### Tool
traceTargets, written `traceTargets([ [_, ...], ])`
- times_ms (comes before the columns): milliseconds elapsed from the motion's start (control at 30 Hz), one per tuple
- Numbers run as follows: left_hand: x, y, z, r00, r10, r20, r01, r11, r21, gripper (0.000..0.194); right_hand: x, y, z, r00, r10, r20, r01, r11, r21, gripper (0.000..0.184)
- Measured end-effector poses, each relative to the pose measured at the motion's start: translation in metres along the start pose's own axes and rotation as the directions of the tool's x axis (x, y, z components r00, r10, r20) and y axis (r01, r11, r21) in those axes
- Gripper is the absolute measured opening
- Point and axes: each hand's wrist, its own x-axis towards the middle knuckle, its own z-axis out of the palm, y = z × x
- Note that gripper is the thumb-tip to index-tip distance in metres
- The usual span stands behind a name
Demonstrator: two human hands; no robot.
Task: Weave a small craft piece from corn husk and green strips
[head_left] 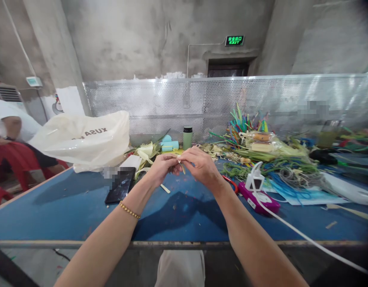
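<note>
Above the blue table (91, 215), my left hand (163, 169) and my right hand (198, 164) meet with fingertips pinched together. Between them is a narrow pale strip (183, 169), perhaps dried husk or straw; the fingers cover most of it. Both hands are closed on this small piece. A gold bead bracelet (129, 210) circles the left wrist. Under the left hand lies a short loose pale strip (165, 188) on the tabletop. Broad pale husk leaves (145, 151) rest just beyond that hand. A red-handled tool (231, 183) lies beside my right forearm, partly hidden.
Left are a black tablet-like device (120, 186) and a large white plastic bag (85, 137). A green bottle (187, 139) stands behind my hands. Right are a purple box (258, 199) with a charger, a white cable (303, 235), and tangled cords (303, 175). Someone sits far left.
</note>
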Motion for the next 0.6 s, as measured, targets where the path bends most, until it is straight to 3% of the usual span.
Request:
traceTargets([
  [267, -0.0006, 0.0009, -0.0030, 0.998, 0.028, 0.049, -0.028, 1.000, -0.008, 0.013, -0.0009, 0.0050, -0.0021, 0.999, -0.027, 0.030, 0.029, 0.996, -0.079, 0.023],
  [600, -0.0009, 0.0044, -0.0002, 1.000, 0.023, 0.002, -0.023, 1.000, -0.001, 0.013, 0.0005, 0.0012, -0.0048, 0.998, -0.019, 0.057, 0.023, 0.996, -0.083, 0.025],
])
